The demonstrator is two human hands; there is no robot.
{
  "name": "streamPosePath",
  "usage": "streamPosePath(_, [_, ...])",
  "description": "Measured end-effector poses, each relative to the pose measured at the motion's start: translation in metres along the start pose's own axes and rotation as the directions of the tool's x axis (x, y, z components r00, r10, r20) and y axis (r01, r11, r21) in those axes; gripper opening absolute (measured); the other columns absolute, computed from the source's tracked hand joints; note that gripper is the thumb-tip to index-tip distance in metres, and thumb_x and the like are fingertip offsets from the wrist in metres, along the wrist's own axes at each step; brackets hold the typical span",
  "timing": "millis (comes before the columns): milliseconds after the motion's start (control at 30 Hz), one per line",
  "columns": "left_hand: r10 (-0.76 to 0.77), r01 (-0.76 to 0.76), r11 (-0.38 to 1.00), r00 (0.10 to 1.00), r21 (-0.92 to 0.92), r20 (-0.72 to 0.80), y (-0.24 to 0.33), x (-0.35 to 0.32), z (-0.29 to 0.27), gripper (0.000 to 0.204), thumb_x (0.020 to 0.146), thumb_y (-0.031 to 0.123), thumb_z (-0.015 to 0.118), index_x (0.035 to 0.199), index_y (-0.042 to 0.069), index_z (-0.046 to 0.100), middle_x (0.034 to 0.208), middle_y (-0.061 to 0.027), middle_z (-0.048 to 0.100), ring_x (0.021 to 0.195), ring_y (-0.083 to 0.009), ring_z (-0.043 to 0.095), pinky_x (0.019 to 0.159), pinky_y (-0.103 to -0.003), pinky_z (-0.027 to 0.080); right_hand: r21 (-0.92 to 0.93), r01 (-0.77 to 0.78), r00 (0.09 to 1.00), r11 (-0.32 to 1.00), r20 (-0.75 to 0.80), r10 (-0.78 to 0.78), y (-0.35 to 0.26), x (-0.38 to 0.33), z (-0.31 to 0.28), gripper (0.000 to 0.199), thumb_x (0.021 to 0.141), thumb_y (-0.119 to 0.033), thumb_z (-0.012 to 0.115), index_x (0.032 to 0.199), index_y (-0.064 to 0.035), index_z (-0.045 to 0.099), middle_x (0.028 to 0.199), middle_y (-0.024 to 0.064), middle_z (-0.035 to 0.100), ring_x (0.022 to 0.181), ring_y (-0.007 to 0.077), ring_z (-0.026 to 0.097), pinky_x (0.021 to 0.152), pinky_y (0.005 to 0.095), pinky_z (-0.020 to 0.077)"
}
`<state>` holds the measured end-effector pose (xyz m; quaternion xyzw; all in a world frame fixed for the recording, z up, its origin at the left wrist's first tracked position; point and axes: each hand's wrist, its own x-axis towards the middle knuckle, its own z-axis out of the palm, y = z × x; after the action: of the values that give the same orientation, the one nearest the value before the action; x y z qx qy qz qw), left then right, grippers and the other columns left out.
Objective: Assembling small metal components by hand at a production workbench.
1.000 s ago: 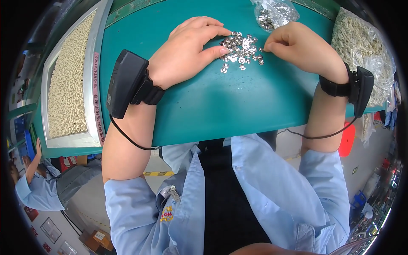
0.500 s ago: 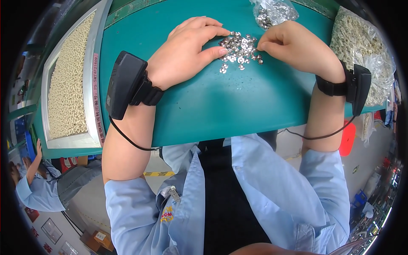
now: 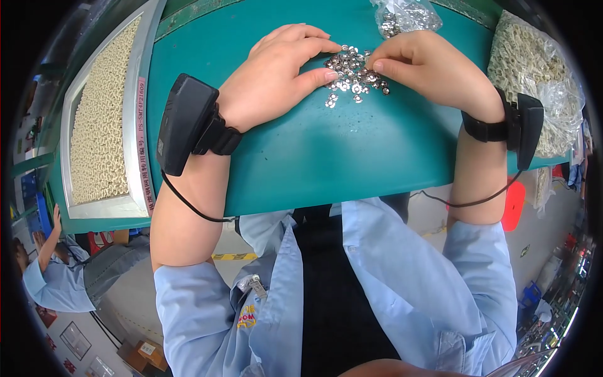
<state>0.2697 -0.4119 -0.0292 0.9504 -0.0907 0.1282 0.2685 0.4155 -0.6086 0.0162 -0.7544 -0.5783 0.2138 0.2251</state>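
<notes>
A loose pile of small shiny metal parts (image 3: 352,70) with round centres lies on the green tabletop (image 3: 339,157). Resting at its left side, my left hand (image 3: 273,78) is spread, the thumb and forefinger bordering the pile. My right hand (image 3: 430,66) reaches in from the right with thumb and forefinger pinched together at the pile's right edge. Whatever sits between those fingertips is hidden or too small to make out. A black strapped device (image 3: 187,125) is on my left wrist, and a similar black device (image 3: 531,132) is on my right.
Behind the pile is a clear bag (image 3: 411,16) of metal parts. A large clear bag (image 3: 534,88) of cream pieces stands at right. On the left lies a framed tray (image 3: 107,209) covered with cream pieces. Thin cables hang from both wrist devices. Another person (image 3: 59,283) is beyond the table's left.
My right hand has shifted slightly left, its pinched fingertips now further over the pile. The left hand stays in place.
</notes>
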Motion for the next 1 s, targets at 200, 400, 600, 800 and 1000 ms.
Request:
streamPosePath(200, [0.020,-0.021,0.999,0.999,-0.032,-0.041,-0.001,0.000,0.000,0.032,0.089,0.028,0.061,0.115,0.009,0.063,0.117,-0.0099,0.058,0.114,-0.0300,0.051,0.099,-0.040,0.038,0.127,-0.108,0.993,0.986,-0.040,0.114,-0.010,0.004,0.003,0.020,0.092,-0.014,0.058,0.099,0.0030,0.066,0.080,0.0079,0.066,0.072,0.0110,0.061,0.065,0.0250,0.0489])
streamPosePath(400, [-0.015,0.016,0.999,0.999,-0.034,0.029,0.001,0.001,-0.004,0.033,0.088,0.019,0.062,0.119,0.008,0.060,0.122,-0.0104,0.055,0.120,-0.0267,0.048,0.101,-0.036,0.039,0.111,-0.067,0.997,0.992,0.036,0.063,-0.007,0.005,0.004,0.019,0.092,-0.013,0.058,0.099,0.0031,0.066,0.079,0.0071,0.066,0.068,0.0114,0.061,0.063,0.0255,0.0490])
streamPosePath(600, [0.012,-0.015,0.998,0.999,-0.066,-0.053,-0.001,0.001,0.000,0.030,0.088,0.026,0.061,0.113,0.010,0.063,0.114,-0.0098,0.060,0.112,-0.0298,0.052,0.098,-0.039,0.039,0.086,-0.030,0.998,0.996,-0.047,0.035,-0.006,0.007,0.008,0.020,0.092,-0.013,0.057,0.099,0.0035,0.065,0.080,0.0076,0.066,0.067,0.0122,0.061,0.063,0.0258,0.0493])
streamPosePath(800, [-0.015,0.013,0.994,1.000,-0.105,-0.019,-0.001,0.001,-0.002,0.026,0.089,0.026,0.059,0.107,0.009,0.066,0.113,-0.0100,0.060,0.110,-0.0293,0.053,0.097,-0.039,0.040,0.134,-0.116,0.993,0.984,0.008,0.116,-0.006,0.007,0.008,0.021,0.093,-0.015,0.057,0.100,0.0026,0.066,0.082,0.0086,0.067,0.071,0.0132,0.062,0.066,0.0260,0.0496])
streamPosePath(1000, [-0.011,0.008,0.997,0.999,-0.075,-0.043,0.000,0.001,-0.001,0.023,0.088,0.025,0.059,0.102,0.008,0.067,0.111,-0.0102,0.061,0.109,-0.0295,0.054,0.096,-0.038,0.041,0.073,-0.028,0.996,0.997,-0.086,0.034,-0.002,0.008,0.010,0.021,0.092,-0.014,0.057,0.101,0.0024,0.066,0.084,0.0096,0.068,0.074,0.0132,0.063,0.068,0.0262,0.0500])
